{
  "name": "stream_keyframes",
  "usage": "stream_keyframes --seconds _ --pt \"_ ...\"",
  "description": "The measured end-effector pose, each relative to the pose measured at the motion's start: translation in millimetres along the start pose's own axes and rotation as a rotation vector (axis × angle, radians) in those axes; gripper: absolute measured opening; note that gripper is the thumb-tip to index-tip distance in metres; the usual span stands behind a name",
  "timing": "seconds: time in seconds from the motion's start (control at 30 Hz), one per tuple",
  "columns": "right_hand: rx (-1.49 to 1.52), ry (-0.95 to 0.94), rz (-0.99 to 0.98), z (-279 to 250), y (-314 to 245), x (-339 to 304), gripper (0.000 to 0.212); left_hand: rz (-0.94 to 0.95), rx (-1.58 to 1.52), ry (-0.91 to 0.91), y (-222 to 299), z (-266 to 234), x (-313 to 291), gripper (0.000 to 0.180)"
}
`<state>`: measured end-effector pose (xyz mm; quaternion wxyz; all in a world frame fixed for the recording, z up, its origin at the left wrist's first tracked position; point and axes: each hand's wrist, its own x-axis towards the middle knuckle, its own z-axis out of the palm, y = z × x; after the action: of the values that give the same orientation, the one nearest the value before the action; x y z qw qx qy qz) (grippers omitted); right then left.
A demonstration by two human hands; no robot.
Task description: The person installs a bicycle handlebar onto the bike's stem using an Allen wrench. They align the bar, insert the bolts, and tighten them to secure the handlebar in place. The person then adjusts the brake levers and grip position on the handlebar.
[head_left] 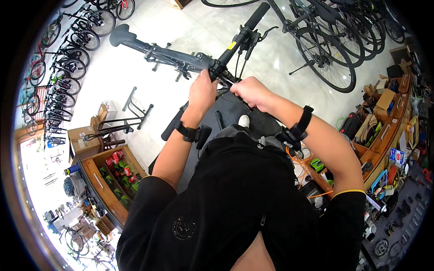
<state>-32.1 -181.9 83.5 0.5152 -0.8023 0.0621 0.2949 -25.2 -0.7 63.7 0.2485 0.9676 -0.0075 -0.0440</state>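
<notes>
In front of me stands a dark grey bicycle (pixel 181 58), its saddle (pixel 121 35) toward the far left. Its black handlebar (pixel 235 44) runs from the far right, with a brake lever and cables, to a grip (pixel 174 124) on the near left. My left hand (pixel 202 92) is closed at the middle of the bar, by the stem (pixel 218 68). Close beside it, my right hand (pixel 254 92) is closed, fingers pinched on a thin metal tool (pixel 224 82) at the front of the stem. The tool's kind is hidden by my fingers.
Rows of bicycles (pixel 74 67) line the left side; more bicycles (pixel 325 58) stand at the far right. A black stand (pixel 131 115) and a cardboard box (pixel 85 139) are on the left. An open wooden drawer (pixel 106 180) and a tool-laden bench (pixel 379 131) flank me.
</notes>
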Motion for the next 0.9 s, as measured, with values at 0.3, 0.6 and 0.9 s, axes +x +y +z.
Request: stream_keyframes --seconds 0.3,0.6,0.9 --pt "-0.882 0.130 -0.515 2.3 9.3 -13.5 0.022 0.040 0.014 0.017 -1.8 -1.7 -2.0 0.035" --pt "-0.091 -0.184 0.102 -6.6 -6.5 0.9 0.032 0.056 -0.027 0.035 -1.1 -1.5 -1.0 0.034" --pt "-0.424 -0.142 0.022 -10.9 -32.3 -0.9 0.025 0.039 -0.013 0.011 -1.8 -2.8 -1.6 0.034"
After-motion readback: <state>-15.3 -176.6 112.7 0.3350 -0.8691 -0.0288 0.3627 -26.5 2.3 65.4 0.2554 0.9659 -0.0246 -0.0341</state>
